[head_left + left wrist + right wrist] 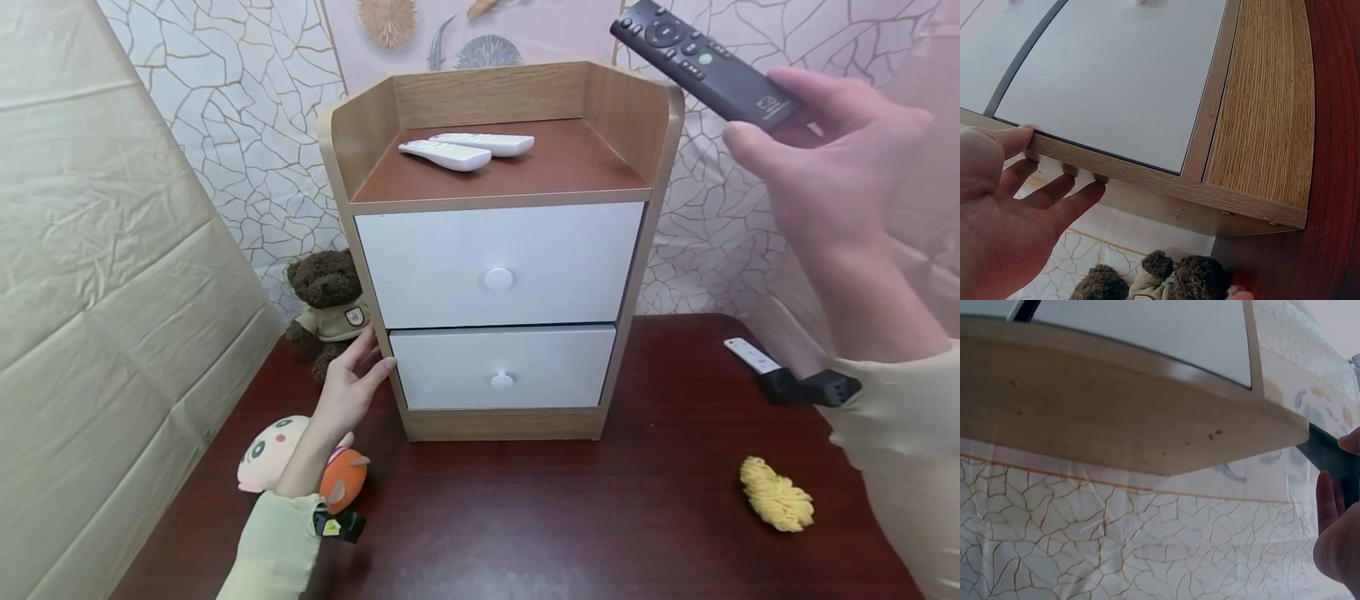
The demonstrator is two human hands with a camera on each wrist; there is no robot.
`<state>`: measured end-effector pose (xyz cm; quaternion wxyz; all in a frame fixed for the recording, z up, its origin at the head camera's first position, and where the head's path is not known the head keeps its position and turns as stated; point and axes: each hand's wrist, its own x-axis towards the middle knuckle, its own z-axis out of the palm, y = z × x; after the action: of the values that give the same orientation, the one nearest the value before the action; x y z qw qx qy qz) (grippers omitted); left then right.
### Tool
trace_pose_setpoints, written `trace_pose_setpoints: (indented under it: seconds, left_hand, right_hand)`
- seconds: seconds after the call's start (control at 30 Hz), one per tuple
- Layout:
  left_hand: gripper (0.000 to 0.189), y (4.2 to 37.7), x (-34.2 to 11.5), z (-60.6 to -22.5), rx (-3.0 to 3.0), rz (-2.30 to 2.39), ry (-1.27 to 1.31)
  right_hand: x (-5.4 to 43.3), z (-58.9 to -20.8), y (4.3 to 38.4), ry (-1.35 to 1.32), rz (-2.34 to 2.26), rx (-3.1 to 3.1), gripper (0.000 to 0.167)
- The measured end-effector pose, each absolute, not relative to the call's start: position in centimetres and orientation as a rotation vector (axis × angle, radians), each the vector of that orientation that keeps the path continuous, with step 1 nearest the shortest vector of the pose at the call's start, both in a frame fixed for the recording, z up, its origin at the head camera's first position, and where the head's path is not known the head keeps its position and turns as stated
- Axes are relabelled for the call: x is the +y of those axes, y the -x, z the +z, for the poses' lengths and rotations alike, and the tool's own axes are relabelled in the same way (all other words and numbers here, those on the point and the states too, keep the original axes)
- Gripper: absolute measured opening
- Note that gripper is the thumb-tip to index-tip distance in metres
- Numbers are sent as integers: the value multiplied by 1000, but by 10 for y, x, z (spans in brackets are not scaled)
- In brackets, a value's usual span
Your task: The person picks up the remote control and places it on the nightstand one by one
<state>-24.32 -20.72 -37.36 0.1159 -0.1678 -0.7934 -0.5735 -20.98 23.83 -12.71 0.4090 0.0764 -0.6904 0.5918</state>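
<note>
Your right hand (847,158) clamps the black remote (701,62) between thumb and fingers, aloft near the upper right of the cabinet (450,250); your left hand (348,387), fingers apart, touches the cabinet's left edge. The step appears to be a carry; placement beside the white remotes (459,157) would call for clearing the raised rim.

Head cam bright, soft glare on tbl (540,517); R-wrist cam dimmer, sl. blurry.

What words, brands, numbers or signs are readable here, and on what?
None readable for certain.
Black remote: button markings and end logo, too small and blurred.
White remotes: faint marks, too blurred.
Badge on the brown bear: too small.
</note>
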Motion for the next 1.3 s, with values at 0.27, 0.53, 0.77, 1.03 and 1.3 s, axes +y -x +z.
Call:
trace_pose_setpoints:
  seconds: [0.27, 0.53, 0.77, 1.03, 1.3]
  left_hand:
    - [69, 243, -207, -373, -2315, -1677, 499]
    - [69, 243, -206, -373, -2318, -1678, 495]
    - [68, 243, -206, -374, -2328, -1685, 479]
    - [69, 242, -206, -373, -2321, -1675, 485]
    - [69, 242, -205, -373, -2320, -1672, 484]
  right_hand:
    - [217, -122, 202, -251, 1540, -1692, 47]
    - [199, -117, 198, -273, 1466, -1745, 46]
    - [184, -116, 201, -283, 1402, -1757, 43]
    - [171, -119, 211, -330, 1402, -1700, 39]
    - [154, -118, 215, -339, 1411, -1756, 42]
